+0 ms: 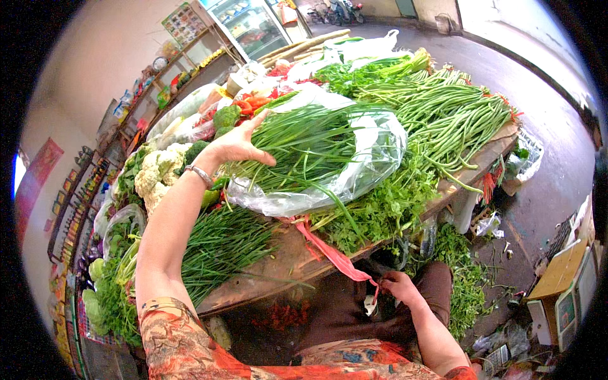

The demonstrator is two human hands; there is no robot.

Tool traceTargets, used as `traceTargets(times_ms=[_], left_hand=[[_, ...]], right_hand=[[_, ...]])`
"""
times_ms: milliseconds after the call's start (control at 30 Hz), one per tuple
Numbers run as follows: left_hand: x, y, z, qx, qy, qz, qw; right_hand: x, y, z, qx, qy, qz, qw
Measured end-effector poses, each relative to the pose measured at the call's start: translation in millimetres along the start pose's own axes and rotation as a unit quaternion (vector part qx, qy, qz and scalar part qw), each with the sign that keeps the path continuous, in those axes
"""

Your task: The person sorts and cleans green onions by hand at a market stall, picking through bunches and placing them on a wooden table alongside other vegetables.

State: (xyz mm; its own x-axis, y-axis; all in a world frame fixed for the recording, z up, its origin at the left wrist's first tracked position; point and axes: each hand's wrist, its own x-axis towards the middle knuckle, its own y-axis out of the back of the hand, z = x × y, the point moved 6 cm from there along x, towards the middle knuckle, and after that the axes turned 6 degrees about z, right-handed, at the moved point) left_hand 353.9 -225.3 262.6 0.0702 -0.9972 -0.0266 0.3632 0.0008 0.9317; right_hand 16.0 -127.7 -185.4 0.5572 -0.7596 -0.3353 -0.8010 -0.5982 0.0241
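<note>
My left hand (241, 146) rests on a large bunch of garlic chives (304, 137), its thumb and fingers spread apart. The chives lie in a clear plastic bag (375, 156) that is pulled open around them. A red plastic strip (332, 251) runs from under the bag over the front edge of the wooden table (285, 256). My right hand (400, 287) pinches the strip's lower end, close to my knee. Another pile of chives (228, 242) lies below my left forearm. Leafy cilantro-like greens (380, 213) lie right of the bag.
Bundled long beans (451, 118) cover the table's far right. Cauliflower (159, 173), broccoli (226, 116) and red peppers (251, 103) sit at the left. Loose greens (458, 275) lie on the floor by my leg. A wooden-topped box (558, 270) stands at right, shelves (78, 204) at left.
</note>
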Motion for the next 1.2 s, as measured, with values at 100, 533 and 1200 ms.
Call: traceTargets(times_ms=[100, 533, 1200], left_hand=[[-0.4, -5.6, -16.0, 0.039, -0.010, 0.002, 0.999], [2.2, 27.0, 43.4, 0.285, -0.004, 0.106, 0.953], [-25.9, 87.2, 41.9, 0.014, -0.002, 0.155, 0.988]], right_hand=[[3.1, -0.8, 9.7, -0.010, 0.007, 0.006, 1.000], [4.3, 1.9, 12.4, -0.001, 0.007, 0.004, 1.000], [-8.9, 4.3, -6.6, 0.035, -0.008, 0.004, 0.999]])
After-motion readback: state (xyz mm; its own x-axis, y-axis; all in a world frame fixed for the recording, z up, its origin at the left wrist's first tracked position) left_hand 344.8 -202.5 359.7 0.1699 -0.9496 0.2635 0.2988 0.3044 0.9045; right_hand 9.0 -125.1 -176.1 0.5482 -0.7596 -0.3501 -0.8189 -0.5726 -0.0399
